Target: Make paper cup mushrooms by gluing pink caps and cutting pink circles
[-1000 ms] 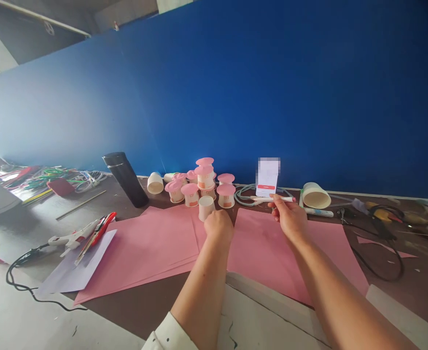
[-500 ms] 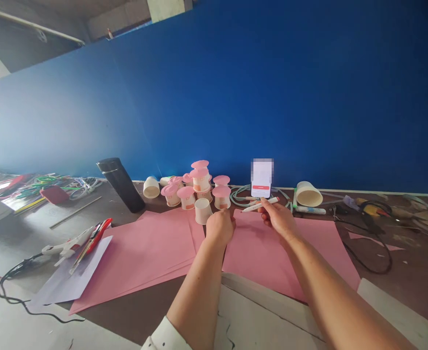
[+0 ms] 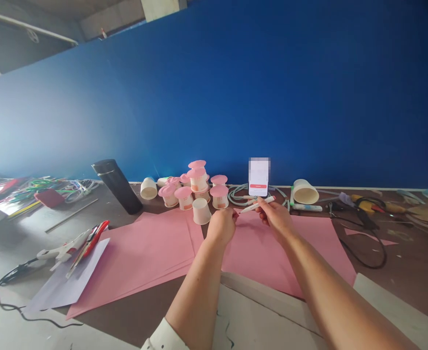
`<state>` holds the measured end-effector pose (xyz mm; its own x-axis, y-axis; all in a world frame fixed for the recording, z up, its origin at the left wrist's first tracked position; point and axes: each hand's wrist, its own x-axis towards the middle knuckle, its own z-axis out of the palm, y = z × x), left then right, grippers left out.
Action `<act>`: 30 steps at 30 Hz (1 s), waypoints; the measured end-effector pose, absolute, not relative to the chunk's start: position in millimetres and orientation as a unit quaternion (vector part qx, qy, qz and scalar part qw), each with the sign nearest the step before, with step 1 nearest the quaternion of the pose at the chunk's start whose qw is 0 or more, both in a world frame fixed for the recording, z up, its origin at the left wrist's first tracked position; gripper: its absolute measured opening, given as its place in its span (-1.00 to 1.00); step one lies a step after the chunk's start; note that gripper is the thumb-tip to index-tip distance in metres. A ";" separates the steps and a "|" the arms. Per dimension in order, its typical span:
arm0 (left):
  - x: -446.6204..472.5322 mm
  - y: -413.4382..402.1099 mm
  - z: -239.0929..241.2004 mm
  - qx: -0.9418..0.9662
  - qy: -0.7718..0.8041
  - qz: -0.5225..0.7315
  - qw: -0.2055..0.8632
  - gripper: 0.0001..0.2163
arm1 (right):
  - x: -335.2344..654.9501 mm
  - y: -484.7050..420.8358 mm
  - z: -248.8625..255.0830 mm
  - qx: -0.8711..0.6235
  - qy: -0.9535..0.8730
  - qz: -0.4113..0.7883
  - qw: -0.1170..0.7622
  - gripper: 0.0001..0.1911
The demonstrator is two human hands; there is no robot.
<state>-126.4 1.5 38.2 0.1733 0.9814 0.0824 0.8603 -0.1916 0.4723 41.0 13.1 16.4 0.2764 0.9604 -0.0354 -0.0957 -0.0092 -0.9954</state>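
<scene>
My right hand (image 3: 275, 216) pinches a white marker (image 3: 256, 205) with a red end. The marker points left, toward my left hand (image 3: 222, 224), which is closed just above the pink paper (image 3: 283, 248). A small reddish bit shows at the left fingertips, too small to name. Beside that hand an upright white paper cup (image 3: 201, 212) stands at the paper's edge. Behind it are several paper cups topped with pink discs (image 3: 197, 173), some stacked, with red window-like marks on their sides.
A phone (image 3: 258, 182) leans at the blue partition (image 3: 214, 97). Left are a black flask (image 3: 119, 187), a glue gun (image 3: 66, 247) and a red cutter (image 3: 95, 238) on white paper. Cups lie tipped at both sides (image 3: 148, 188). Another marker (image 3: 308, 207) and cables (image 3: 383, 253) are right.
The view has shifted slightly. The left hand has turned a little, and a reddish bit now shows at its fingertips near the marker's tip. The right hand keeps hold of the marker.
</scene>
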 end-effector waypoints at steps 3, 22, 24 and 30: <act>-125.9 1.6 37.9 0.751 0.609 0.195 0.162 -0.80 | 40.7 12.5 16.0 -0.541 -0.400 0.457 0.582 -0.60; -123.9 -0.5 39.5 0.772 0.582 0.209 0.146 -0.84 | 42.6 5.7 22.1 -0.526 -0.458 0.471 0.540 -0.59; -123.9 -0.6 39.8 0.769 0.585 0.211 0.146 -0.85 | 44.2 6.1 22.1 -0.525 -0.463 0.470 0.538 -0.59; -123.4 -0.6 41.3 0.758 0.592 0.218 0.168 -0.85 | 45.1 8.5 19.4 -0.504 -0.442 0.508 0.541 -0.57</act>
